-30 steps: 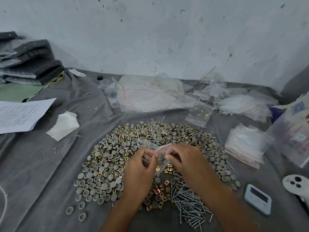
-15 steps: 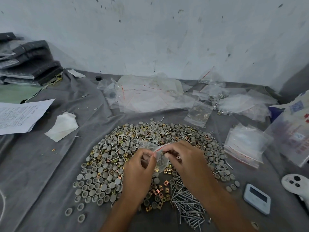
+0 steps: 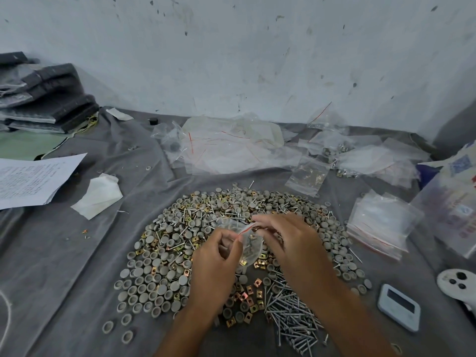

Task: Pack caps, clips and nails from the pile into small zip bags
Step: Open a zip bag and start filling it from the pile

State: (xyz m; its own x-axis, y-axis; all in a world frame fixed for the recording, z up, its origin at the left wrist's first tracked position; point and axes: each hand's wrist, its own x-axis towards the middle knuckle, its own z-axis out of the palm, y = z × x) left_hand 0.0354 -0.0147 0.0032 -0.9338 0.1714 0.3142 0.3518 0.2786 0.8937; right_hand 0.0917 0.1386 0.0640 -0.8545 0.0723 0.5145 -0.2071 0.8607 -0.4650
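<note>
A wide pile of grey round caps point(image 3: 159, 266), brass square clips point(image 3: 248, 297) and silver nails point(image 3: 293, 320) is spread over the grey cloth in front of me. Above its middle I hold a small clear zip bag point(image 3: 248, 240) with a red strip at its mouth. My left hand point(image 3: 216, 266) pinches the bag's left edge. My right hand point(image 3: 291, 243) grips the mouth on the right side. A few clips and nails show through the plastic. The bag's lower part is partly hidden behind my fingers.
Empty zip bags lie in a stack point(image 3: 378, 222) at the right and a heap point(image 3: 231, 145) at the back. A filled bag point(image 3: 307, 175), white timer point(image 3: 399, 307), white controller point(image 3: 456, 282), printed sheet point(image 3: 31, 179), folded tissue point(image 3: 100, 194) and dark stack point(image 3: 43, 99) surround the pile.
Both hands have lifted the bag slightly away from me over the pile, and my right hand has slid along the bag's mouth. The view has shifted a little.
</note>
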